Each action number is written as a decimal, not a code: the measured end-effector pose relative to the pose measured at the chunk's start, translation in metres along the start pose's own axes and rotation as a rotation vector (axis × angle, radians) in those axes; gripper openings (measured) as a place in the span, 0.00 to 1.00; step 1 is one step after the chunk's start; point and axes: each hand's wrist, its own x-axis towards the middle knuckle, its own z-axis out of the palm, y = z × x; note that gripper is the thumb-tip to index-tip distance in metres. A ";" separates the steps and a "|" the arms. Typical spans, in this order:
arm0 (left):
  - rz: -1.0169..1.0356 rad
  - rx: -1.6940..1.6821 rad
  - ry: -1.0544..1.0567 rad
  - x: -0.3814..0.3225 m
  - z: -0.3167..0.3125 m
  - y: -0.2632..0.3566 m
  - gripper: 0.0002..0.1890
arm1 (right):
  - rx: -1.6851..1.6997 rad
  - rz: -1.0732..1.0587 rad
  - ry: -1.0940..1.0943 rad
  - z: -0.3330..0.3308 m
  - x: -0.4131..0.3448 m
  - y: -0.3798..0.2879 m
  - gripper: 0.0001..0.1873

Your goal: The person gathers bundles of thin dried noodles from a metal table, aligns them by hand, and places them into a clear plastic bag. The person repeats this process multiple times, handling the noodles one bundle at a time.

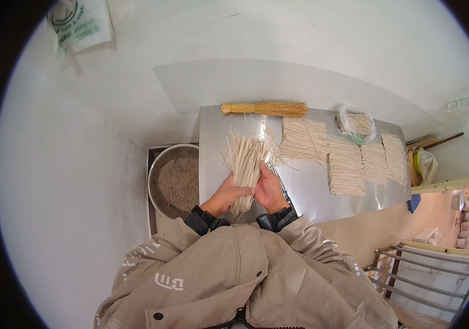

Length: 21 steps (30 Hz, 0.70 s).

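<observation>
An upright bundle of thin, pale dried noodles (246, 158) is held above the near left part of a steel tabletop (308, 181). My left hand (228, 195) wraps around its lower part, thumb across the front. On the other side my right hand (269, 189) holds the bundle, with the thumb pointing up along it. Loose strands stick out beside the bundle at the upper right. Beneath my right hand lies a narrow dark-edged object (286, 193), mostly hidden, so I cannot tell what it is. Several flat stacks of noodles (345, 170) lie to the right.
A straw hand brush (265, 109) lies along the table's back edge. Near the back right is a clear plastic bag (356, 125) with noodles. A round metal basin (152, 185) of brownish broken strands stands left, partly under the tabletop. A metal rack (428, 271) is at lower right.
</observation>
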 end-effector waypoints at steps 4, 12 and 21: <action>-0.027 0.061 -0.029 0.002 0.000 -0.002 0.46 | -0.050 0.010 -0.017 -0.008 0.004 -0.001 0.27; -0.126 -0.025 -0.067 -0.001 -0.010 0.006 0.33 | -1.346 -0.630 0.550 -0.014 0.015 -0.041 0.28; -0.057 0.054 -0.008 -0.001 -0.006 0.010 0.32 | -1.549 -0.603 0.137 0.022 -0.007 -0.060 0.14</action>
